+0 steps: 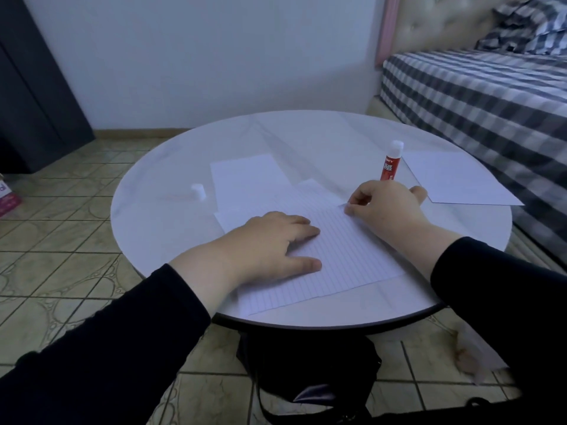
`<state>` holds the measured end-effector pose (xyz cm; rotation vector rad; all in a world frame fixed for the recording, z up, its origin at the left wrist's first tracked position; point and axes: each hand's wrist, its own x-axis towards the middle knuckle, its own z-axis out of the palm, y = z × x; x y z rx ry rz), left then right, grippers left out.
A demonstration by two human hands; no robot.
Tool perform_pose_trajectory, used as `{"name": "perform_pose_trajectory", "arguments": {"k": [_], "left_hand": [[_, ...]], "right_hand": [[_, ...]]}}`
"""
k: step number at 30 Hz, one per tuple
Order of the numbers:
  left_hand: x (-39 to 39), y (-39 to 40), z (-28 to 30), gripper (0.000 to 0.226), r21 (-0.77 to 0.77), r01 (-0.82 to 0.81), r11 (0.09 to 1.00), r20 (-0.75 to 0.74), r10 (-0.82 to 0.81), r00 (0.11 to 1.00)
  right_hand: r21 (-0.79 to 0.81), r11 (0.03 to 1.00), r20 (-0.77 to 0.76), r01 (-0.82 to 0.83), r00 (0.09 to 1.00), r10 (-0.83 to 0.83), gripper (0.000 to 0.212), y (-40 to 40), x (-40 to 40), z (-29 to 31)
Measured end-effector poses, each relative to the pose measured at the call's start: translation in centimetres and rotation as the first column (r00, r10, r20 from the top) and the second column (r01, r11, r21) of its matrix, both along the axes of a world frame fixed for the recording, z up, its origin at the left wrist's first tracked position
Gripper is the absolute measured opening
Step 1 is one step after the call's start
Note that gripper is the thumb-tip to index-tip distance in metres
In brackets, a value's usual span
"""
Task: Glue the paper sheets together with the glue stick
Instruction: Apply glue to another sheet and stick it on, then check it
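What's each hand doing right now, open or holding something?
Left hand: open, fingers flat on the lined paper sheet.
Right hand: pinching the far corner of the same sheet.

Round white table point(306, 130) on tiled floor point(61, 210). Plain pale wall point(199, 56) behind. Dark cabinet point(33, 81) at left. Bed with checked cover point(491, 96) (tufted headboard point(438, 23)) at right. Lighting dim.

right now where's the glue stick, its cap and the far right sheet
glue stick point(389, 167), head view, on its red label
cap point(198, 191), head view, on its side
far right sheet point(460, 179), head view, at its middle
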<state>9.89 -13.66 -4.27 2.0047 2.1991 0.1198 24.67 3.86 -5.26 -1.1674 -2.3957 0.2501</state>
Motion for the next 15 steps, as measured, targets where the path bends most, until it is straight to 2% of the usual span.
{"name": "perform_pose_trajectory", "arguments": {"k": [2,5,9,12,15], "left_hand": [[0.2,0.1,0.2,0.071,-0.004,-0.007,1.0,0.005,0.007,1.0],[0.4,0.0,0.1,0.075,-0.001,-0.013,1.0,-0.005,0.013,1.0],[0.4,-0.1,-0.6,0.076,-0.048,-0.017,0.999,-0.042,0.015,0.999],[0.4,-0.2,-0.8,0.075,-0.069,-0.021,0.997,-0.035,0.018,0.999],[0.5,-0.3,-1.0,0.074,-0.078,-0.038,0.996,-0.023,0.037,0.999]], "right_hand": [[0.038,0.999,0.029,-0.024,0.999,0.023,0.015,0.1,0.3,0.2],[0.149,0.973,0.145,-0.176,0.977,0.155,0.03,-0.6,0.7,0.8],[0.071,0.94,0.335,-0.335,0.895,0.293,0.037,-2.0,0.6,0.9],[0.01,0.932,0.469,-0.363,0.825,0.316,0.042,-2.3,0.5,0.4],[0.009,0.935,0.513,-0.355,0.804,0.3,0.044,-2.3,0.4,0.3]]}}
